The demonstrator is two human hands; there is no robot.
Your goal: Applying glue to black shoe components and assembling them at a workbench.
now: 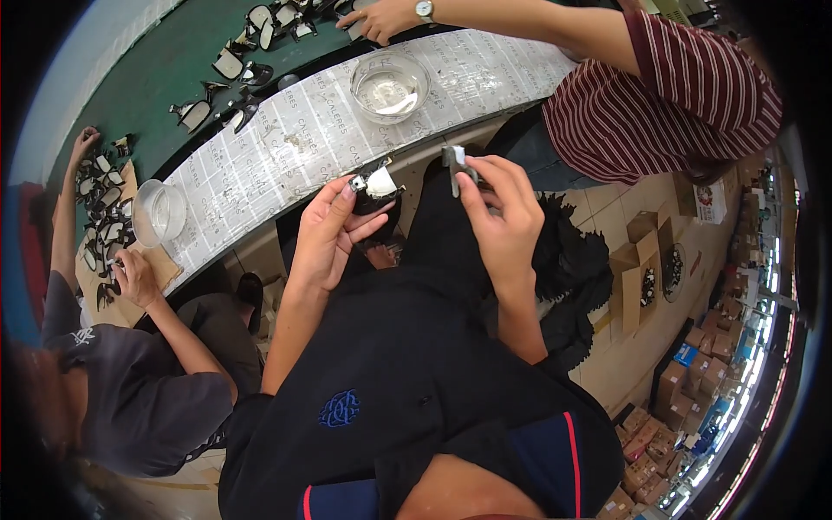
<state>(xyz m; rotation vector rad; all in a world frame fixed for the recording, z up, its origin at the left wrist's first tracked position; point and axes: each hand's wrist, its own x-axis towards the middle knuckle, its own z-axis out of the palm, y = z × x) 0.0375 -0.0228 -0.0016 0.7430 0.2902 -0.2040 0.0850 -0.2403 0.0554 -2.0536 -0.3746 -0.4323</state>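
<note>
My left hand (336,227) is closed on a small glossy black part with a white insert (379,184), gripped between thumb and fingers with the white face up. The part's exact kind is unclear. Held apart from it, my right hand (506,212) pinches a small dark grey, metal-looking piece with a whitish patch (455,165). Both hands are raised over my lap, just in front of the table edge. Beyond them, a clear round bowl (354,85) stands on the paper-covered table (299,139).
A green work surface (173,78) behind the table bears several similar black-and-white parts (228,65). At left, a person (130,381) handles such parts beside another clear bowl (178,212). A person in a striped shirt (667,95) reaches across from the right. Cardboard boxes (637,273) stand on the floor.
</note>
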